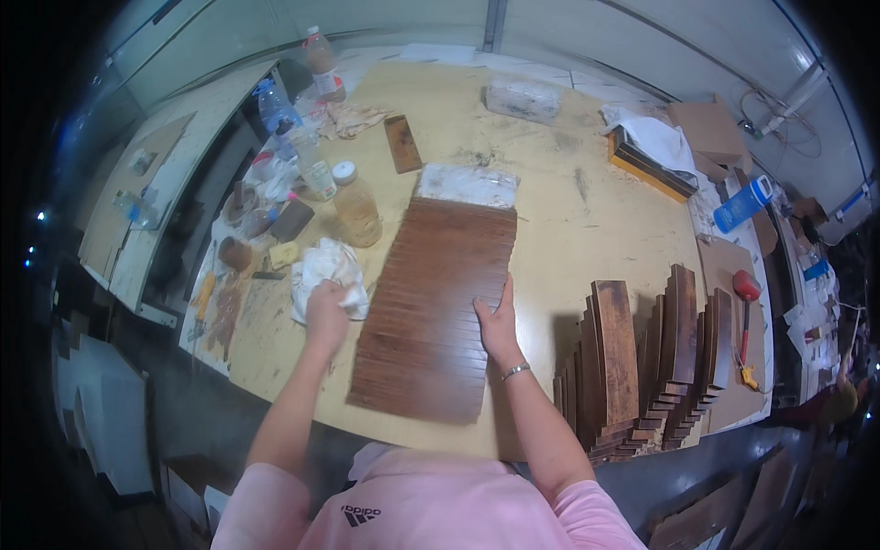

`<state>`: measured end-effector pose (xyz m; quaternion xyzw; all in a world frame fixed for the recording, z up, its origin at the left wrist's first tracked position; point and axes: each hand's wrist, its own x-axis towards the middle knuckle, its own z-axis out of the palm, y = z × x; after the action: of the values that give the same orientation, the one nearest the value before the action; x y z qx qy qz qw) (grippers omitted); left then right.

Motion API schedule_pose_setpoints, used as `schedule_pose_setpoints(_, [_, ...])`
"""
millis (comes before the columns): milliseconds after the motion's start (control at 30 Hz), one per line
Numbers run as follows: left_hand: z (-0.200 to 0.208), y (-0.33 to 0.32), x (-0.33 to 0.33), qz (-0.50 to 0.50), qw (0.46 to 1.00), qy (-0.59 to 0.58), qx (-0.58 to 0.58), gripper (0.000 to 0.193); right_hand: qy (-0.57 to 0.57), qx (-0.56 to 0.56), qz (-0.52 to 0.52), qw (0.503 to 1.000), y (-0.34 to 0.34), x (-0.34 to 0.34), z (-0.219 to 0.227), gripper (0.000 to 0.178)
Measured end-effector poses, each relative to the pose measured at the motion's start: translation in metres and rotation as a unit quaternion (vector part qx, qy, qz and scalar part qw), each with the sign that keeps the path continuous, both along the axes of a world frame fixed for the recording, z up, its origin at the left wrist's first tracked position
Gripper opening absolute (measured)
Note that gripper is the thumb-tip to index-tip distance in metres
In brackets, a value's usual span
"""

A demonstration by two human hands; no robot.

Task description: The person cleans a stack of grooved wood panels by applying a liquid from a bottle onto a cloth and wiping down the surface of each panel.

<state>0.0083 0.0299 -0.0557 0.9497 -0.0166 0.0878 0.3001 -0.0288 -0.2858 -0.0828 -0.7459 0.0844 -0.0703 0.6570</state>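
Note:
My left hand (327, 316) is closed on a crumpled white cloth (330, 268) lying on the table, left of a row of brown wooden slats (435, 302). The slats lie side by side, forming a long dark panel with a slight sheen. Against the right edge of this row rests my right hand (498, 321), thumb and fingers apart. A white wrapped block (469, 185) sits at the far end of the slats. Just beyond the cloth stands a plastic jar (356, 206) with a white lid and amber contents.
Stacks of wooden slats (614, 353) stand at the right front. Bottles, a yellow sponge (284, 255) and rags crowd the left side. Farther off are a single slat (402, 144), another wrapped block (522, 99) and a blue bottle (742, 204). A red-headed tool (746, 286) lies far right.

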Motion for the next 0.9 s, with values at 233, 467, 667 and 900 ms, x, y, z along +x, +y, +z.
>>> schedule_pose_setpoints(233, [-0.011,-0.033,-0.004,0.086,0.886,0.203,-0.408,0.023,0.035,-0.007,-0.002,0.999,0.008,-0.014,0.011,0.08])
schedule_pose_setpoints(467, [0.005,-0.022,0.012,0.018,0.92,0.193,-0.34,0.03,0.024,-0.072,-0.009,0.997,0.004,-0.009,-0.009,0.075])
schedule_pose_setpoints(667, [0.022,-0.093,0.01,-0.242,0.956,-0.16,0.042,0.045,0.03,-0.072,-0.015,0.997,0.0,-0.01,-0.005,0.074])
schedule_pose_setpoints(900, [0.003,-0.027,0.038,-0.108,0.993,-0.046,0.014,0.043,0.038,-0.031,-0.018,0.999,0.008,-0.014,0.004,0.074])
